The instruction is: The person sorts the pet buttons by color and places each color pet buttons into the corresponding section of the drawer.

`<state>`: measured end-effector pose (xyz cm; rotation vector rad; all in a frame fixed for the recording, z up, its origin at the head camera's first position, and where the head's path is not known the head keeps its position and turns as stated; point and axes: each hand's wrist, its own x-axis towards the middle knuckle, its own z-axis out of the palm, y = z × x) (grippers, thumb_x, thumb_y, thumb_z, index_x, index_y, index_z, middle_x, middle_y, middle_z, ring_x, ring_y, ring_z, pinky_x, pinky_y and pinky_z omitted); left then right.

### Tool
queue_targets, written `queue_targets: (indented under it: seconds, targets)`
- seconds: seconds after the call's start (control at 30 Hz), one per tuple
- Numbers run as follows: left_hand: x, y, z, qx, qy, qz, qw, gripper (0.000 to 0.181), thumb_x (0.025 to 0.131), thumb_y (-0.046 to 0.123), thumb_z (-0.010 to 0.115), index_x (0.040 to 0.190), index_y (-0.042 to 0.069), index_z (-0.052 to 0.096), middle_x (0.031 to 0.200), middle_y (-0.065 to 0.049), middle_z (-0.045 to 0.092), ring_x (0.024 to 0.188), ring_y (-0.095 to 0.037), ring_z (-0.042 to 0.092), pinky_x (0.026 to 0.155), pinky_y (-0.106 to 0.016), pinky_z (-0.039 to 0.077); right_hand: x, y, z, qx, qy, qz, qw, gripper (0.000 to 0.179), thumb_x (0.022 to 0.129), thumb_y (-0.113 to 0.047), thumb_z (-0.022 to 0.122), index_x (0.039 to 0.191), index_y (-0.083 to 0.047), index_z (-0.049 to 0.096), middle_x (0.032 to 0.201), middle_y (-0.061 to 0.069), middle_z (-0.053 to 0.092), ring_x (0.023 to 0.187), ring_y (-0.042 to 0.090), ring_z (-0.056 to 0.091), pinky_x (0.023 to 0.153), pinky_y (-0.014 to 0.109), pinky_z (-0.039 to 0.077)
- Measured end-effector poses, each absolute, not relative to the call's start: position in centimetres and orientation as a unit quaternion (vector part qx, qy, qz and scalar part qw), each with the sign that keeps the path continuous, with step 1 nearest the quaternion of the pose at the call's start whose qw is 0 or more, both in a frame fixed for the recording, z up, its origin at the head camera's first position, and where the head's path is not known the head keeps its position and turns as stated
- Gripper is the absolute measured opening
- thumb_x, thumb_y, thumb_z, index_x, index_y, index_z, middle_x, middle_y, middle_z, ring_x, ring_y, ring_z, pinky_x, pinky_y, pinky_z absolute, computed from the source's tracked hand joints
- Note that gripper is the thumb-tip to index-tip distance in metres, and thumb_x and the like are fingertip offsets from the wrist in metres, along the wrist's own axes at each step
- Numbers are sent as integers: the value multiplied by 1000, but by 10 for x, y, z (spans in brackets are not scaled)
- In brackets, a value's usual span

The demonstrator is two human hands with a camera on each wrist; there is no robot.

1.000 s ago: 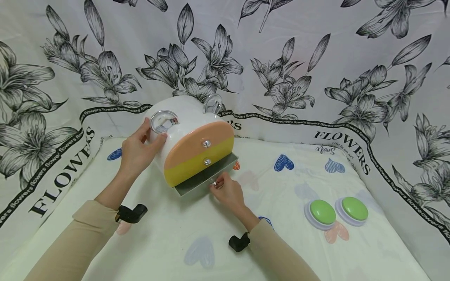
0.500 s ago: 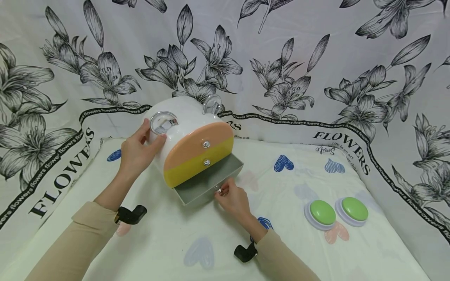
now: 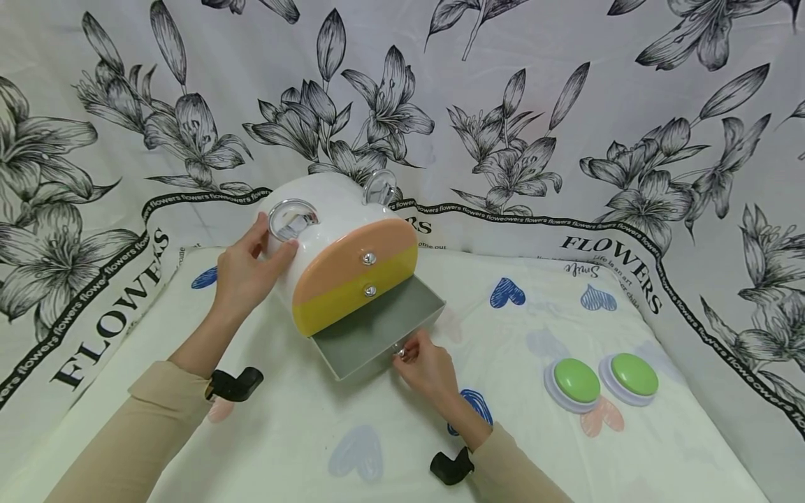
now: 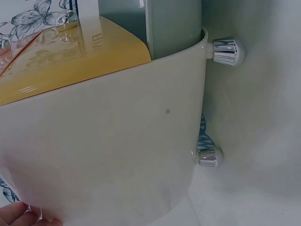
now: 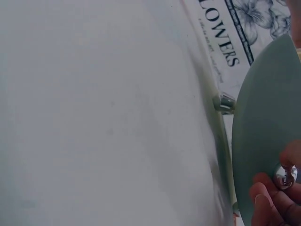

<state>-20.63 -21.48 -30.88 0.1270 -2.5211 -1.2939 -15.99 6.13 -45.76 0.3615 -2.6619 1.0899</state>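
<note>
A white rounded drawer chest [image 3: 327, 202] with two silver ring-shaped ears stands on the cloth, turned slightly. Its front has an orange drawer [image 3: 342, 258] and a yellow drawer [image 3: 336, 306], both closed. Below them the grey-green drawer [image 3: 371, 332] is pulled well out, with nothing visible inside. My left hand [image 3: 248, 272] holds the chest's upper left side beside the near ear [image 3: 293, 219], thumb toward the front. With thumb and fingers my right hand [image 3: 429, 369] pinches the grey drawer's silver knob [image 5: 285, 177]. Silver feet [image 4: 228, 51] show under the chest in the left wrist view.
Two green push buttons [image 3: 576, 381] on pale round bases sit side by side at the right. A white cloth [image 3: 270, 454] printed with hearts covers the table. Behind it hangs a flower-printed curtain [image 3: 478, 63].
My right hand has drawn the grey drawer outward, down and to the right, so more of its inside shows. The left hand and the chest have stayed almost still.
</note>
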Motion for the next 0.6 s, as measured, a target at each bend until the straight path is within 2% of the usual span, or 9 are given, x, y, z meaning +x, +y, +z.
queue_targets:
  seconds: [0.6]
  targets:
    - [-207, -214, -310, 51, -880, -447, 151, 79, 82, 57, 55, 145, 22, 24, 149, 0, 26, 133, -35, 32, 94, -46, 43, -148, 76, -458, 157, -901, 379, 142, 21, 73, -15, 71, 82, -13, 52, 68, -4, 65, 56, 4, 58, 46, 13, 39]
